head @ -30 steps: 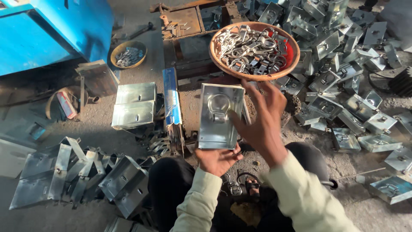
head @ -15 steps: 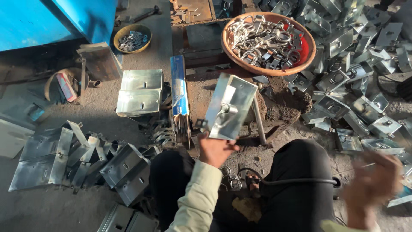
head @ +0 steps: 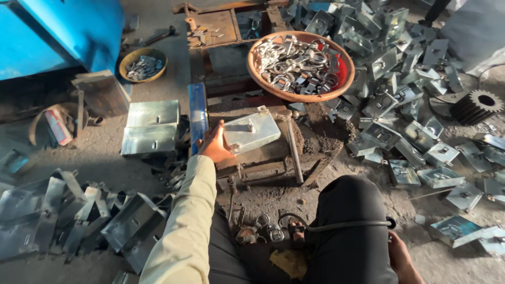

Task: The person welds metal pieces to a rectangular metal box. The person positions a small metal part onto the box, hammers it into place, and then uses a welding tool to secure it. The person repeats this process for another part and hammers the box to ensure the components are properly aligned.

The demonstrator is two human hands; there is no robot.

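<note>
Galvanised metal tray (head: 251,131) lies flat, held in left hand's (head: 214,146) closed grip.

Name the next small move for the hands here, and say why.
Probably bring the right hand up to the hammer. The left hand holds the metal plate flat on the block, the hammer lies right beside it, and the right hand is empty, low by the knee.

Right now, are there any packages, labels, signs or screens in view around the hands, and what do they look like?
No screens or signs show.
Small packet: far left on the floor, inside a curved metal strap; flat, oblong, red and white, with a printed face too small to make out.
Nothing else labelled: the left hand holds a bare grey metal plate, and the right hand rests low by the knee.
</note>
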